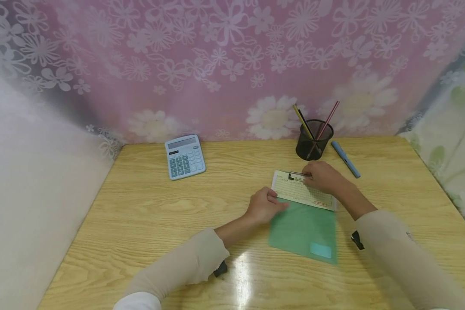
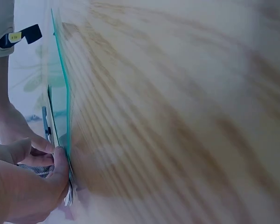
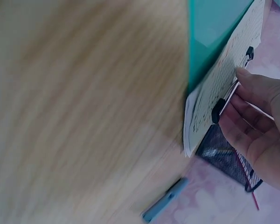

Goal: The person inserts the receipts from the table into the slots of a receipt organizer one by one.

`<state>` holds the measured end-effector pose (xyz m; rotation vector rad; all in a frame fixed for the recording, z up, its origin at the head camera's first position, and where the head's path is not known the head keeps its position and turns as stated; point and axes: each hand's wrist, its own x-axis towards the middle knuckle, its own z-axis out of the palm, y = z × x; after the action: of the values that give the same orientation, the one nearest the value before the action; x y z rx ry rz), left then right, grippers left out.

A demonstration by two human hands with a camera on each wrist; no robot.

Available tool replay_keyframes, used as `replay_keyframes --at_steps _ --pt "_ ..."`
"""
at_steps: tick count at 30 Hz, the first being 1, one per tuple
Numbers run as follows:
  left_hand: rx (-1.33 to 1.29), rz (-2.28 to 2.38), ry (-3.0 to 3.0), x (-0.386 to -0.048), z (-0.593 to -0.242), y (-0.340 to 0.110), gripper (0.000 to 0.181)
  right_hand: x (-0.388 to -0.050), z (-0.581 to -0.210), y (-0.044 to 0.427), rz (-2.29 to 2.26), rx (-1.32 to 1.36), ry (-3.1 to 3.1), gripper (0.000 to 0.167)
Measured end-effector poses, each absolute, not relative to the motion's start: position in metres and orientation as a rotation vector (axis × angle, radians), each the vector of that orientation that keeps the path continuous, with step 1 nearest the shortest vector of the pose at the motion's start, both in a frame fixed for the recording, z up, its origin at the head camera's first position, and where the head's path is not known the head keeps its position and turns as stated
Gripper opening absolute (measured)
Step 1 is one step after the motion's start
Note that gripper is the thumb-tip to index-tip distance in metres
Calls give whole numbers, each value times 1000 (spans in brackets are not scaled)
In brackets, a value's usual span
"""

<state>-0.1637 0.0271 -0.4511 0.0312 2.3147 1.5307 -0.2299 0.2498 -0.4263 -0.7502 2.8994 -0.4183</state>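
Note:
A green translucent clipboard [image 1: 302,228] with a light blue label lies right of centre on the table. Ruled yellowish forms [image 1: 294,189] cover its upper part, beneath a metal clip [image 1: 292,175] with black ends. My left hand [image 1: 262,206] grips the clipboard's left edge beside the forms; in the left wrist view its thumb [image 2: 60,163] lies along that edge. At the top, my right hand [image 1: 325,177] pinches the clip. In the right wrist view the right thumb [image 3: 252,81] is on the clip, with the other fingers behind it.
Behind the right hand stands a black mesh pen holder [image 1: 308,148] with several pencils or pens. A blue pen [image 1: 345,159] lies to its right. At the back left is a light blue calculator [image 1: 185,157]. A pink flowered cloth [image 1: 217,86] hangs along the table's back edge.

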Motion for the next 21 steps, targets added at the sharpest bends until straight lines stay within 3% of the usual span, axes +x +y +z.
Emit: replay_keyframes --at_steps 10,21 --pt "33 1491 2370 -166 -447 -2 39 -250 -432 208 -354 -847 2921 8" --pt "140 1380 2430 -176 -444 -24 35 -251 -428 188 -276 -705 2919 25"
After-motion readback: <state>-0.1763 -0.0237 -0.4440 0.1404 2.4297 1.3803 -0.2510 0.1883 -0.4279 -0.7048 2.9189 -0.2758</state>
